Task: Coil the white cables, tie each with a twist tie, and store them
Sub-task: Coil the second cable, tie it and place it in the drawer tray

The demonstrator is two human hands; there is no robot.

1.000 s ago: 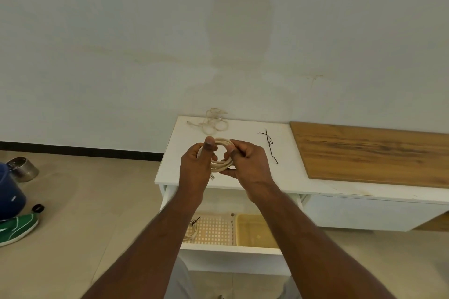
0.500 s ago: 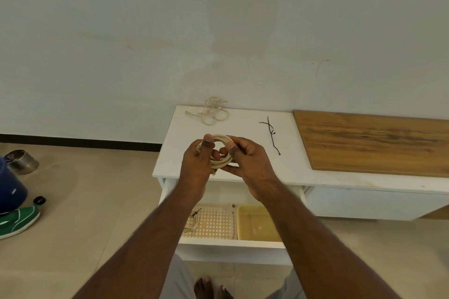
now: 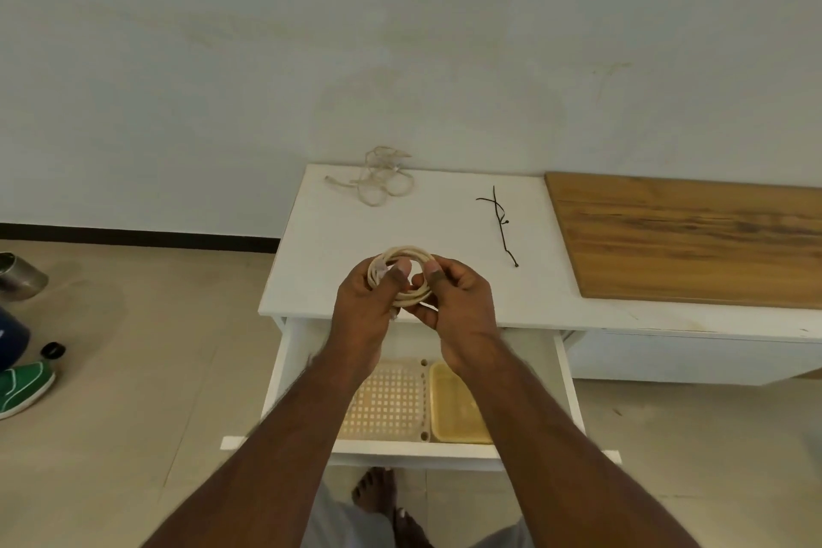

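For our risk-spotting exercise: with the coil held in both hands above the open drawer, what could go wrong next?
1. The ties lie apart on the top; freeing a hand to reach one may let the coil spring loose.
2. If either grip, left hand or right hand, slips, it could drop into the drawer untied.

Left hand [image 3: 371, 307], right hand [image 3: 458, 307] raised together, fingers apparently pinching.

No readable text, label, brand, number or sign is showing anywhere in the head view.
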